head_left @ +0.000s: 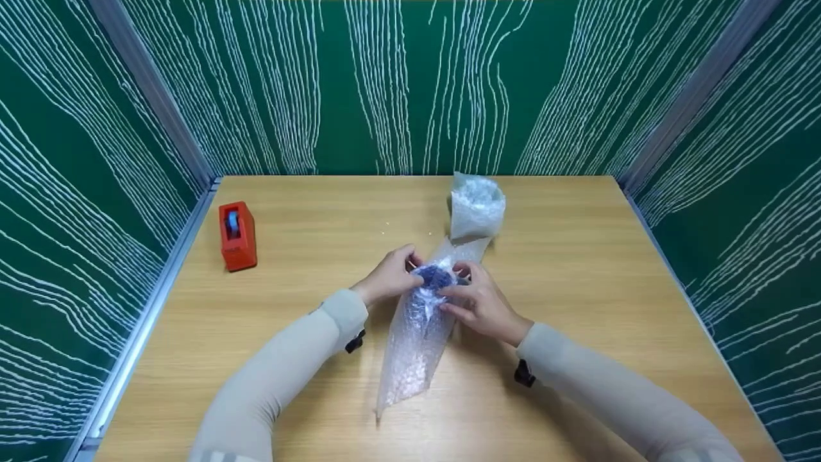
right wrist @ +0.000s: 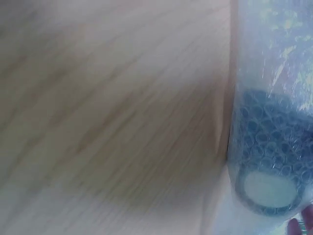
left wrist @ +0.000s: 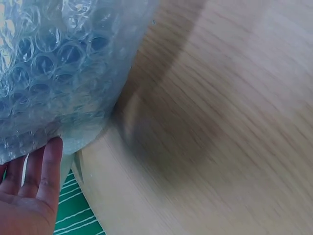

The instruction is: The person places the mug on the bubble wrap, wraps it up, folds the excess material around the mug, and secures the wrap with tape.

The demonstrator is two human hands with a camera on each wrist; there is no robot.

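Observation:
A strip of clear bubble wrap (head_left: 410,346) runs along the table from its roll (head_left: 478,205). A dark blue object (head_left: 436,276) lies at the strip's middle, partly covered by the wrap; its kind is hidden. Through the film in the right wrist view, a blue ring-shaped outline (right wrist: 271,211) shows. My left hand (head_left: 392,274) holds the wrap at the object's left side; in the left wrist view its fingers (left wrist: 49,171) reach under the wrap's edge. From the right, my right hand (head_left: 484,301) grips the wrap beside the object, thumb and fingers bent around it.
A red tape dispenser (head_left: 238,237) with blue tape stands at the left rear of the wooden table (head_left: 577,256). Green walls (head_left: 333,83) with white wavy lines enclose the table's back and sides. The roll stands near the rear edge.

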